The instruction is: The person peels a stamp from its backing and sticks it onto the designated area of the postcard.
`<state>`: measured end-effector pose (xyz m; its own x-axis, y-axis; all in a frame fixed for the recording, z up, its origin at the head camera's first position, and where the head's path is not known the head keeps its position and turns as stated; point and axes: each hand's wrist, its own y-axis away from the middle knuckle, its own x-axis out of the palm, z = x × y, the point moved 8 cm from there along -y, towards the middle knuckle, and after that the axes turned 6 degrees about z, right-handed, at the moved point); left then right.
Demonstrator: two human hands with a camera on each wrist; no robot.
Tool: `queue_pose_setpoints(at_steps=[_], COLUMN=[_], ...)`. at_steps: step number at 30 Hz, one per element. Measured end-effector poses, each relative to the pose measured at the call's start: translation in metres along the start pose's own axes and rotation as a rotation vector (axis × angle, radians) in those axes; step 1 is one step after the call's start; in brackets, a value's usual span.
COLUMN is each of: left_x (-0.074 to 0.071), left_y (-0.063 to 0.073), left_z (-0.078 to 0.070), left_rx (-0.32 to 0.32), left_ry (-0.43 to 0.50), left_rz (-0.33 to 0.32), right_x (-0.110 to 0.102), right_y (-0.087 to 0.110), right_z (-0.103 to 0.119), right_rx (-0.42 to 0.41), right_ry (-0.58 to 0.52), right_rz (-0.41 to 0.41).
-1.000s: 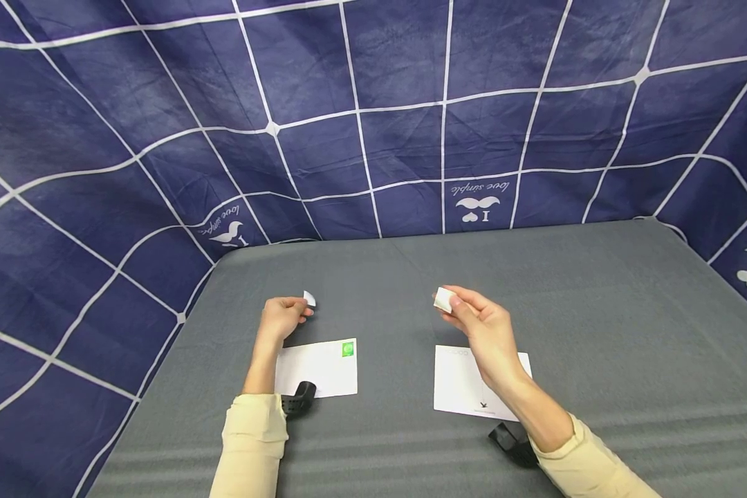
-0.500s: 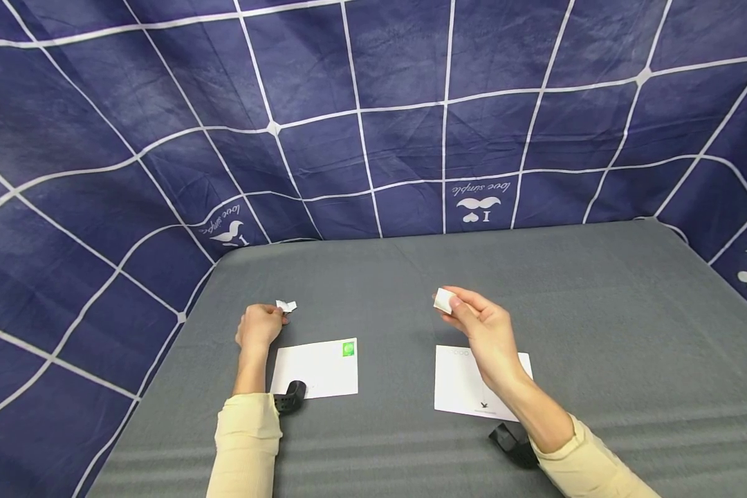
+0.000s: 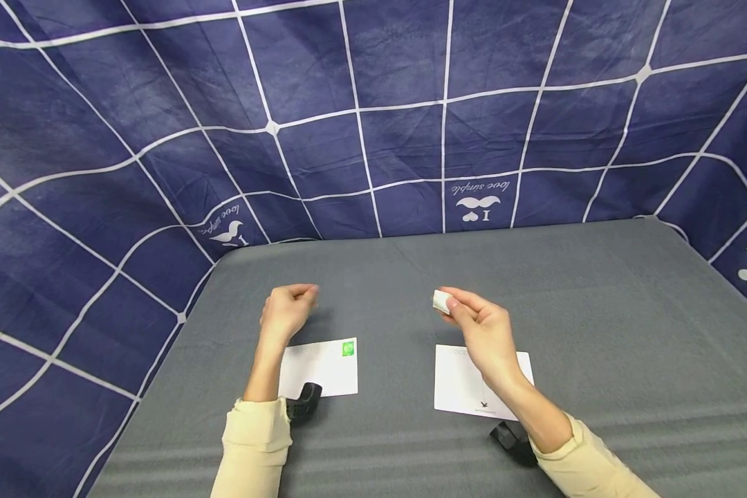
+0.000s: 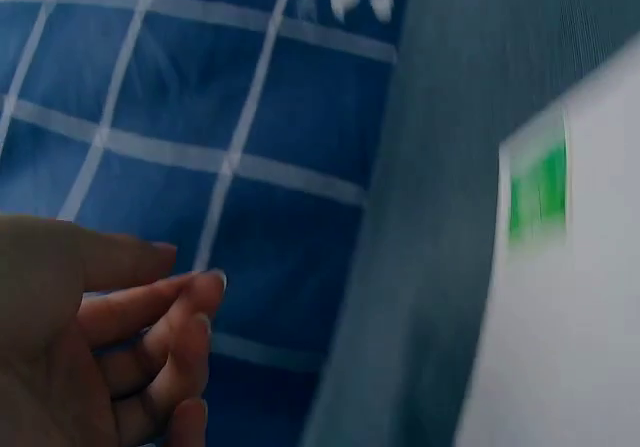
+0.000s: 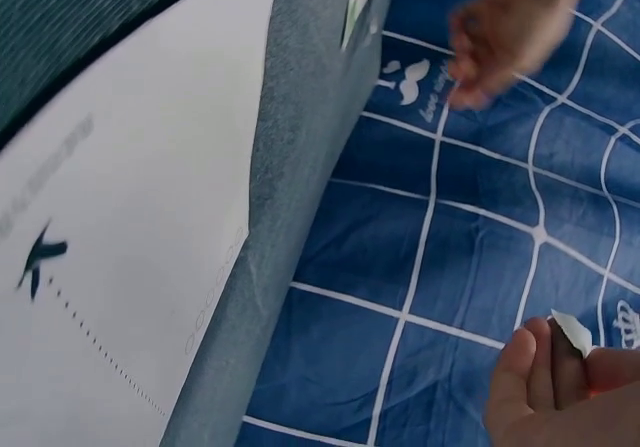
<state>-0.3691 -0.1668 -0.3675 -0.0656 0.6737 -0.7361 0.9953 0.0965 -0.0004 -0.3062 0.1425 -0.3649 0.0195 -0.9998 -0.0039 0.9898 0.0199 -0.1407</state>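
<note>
My right hand (image 3: 490, 339) pinches a small white square of paper (image 3: 440, 301), about stamp-sized, between thumb and fingers above the table. Its edge curls up in the right wrist view, and its other face cannot be made out. Below it lies a white postcard (image 3: 460, 387) with a black bird, a dotted line and a row of small boxes. My left hand (image 3: 286, 311) hovers over the far edge of a white card (image 3: 326, 366) bearing a green stamp (image 3: 348, 348). In the left wrist view its fingers (image 4: 180, 347) curl loosely, with nothing seen between them.
Grey cloth covers the table (image 3: 386, 443). A dark blue curtain (image 3: 404, 138) with white lines hangs behind and at both sides. Black wrist devices (image 3: 305, 402) sit below both wrists, close over the cards.
My left hand moved left with a crumpled white scrap at its fingertips, then back right and up. The scrap no longer shows. My right hand has barely moved.
</note>
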Motion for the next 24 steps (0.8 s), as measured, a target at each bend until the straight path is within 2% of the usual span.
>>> queue_pose_setpoints(at_steps=[3,5,7,8,10,12,15,18,20,24], left_x=[0.025,0.044,0.063,0.071,0.084,0.093,0.098,0.098,0.098,0.097], left_y=[0.017,0.032,0.045,0.051,0.06,0.065,0.069,0.07,0.07,0.069], left_z=[-0.048,-0.075,-0.093,-0.098,-0.106,-0.109,-0.109,-0.109,-0.109,-0.11], left_rx=[0.181,0.272,0.313,0.307,0.29,0.258,0.219,0.215,0.223,0.23], left_ry=[0.176,0.304,0.42,0.469,0.541,0.587,0.617,0.625,0.643,0.659], left_rz=[0.107,0.217,0.333,0.382,0.45,0.484,0.491,0.471,0.462,0.456], right_x=[-0.001,-0.001,0.003,0.006,0.013,0.021,0.032,0.037,0.038,0.036], right_y=[0.002,0.006,0.011,0.015,0.022,0.03,0.039,0.044,0.045,0.044], right_z=[0.007,0.015,0.025,0.03,0.038,0.042,0.045,0.049,0.051,0.05], right_rx=[-0.102,-0.228,-0.388,-0.478,-0.651,-0.795,-0.937,-1.013,-1.03,-0.997], right_ry=[0.172,0.328,0.485,0.556,0.666,0.754,0.854,0.893,0.887,0.854], right_rz=[-0.029,-0.062,-0.097,-0.114,-0.125,-0.118,-0.105,-0.113,-0.112,-0.071])
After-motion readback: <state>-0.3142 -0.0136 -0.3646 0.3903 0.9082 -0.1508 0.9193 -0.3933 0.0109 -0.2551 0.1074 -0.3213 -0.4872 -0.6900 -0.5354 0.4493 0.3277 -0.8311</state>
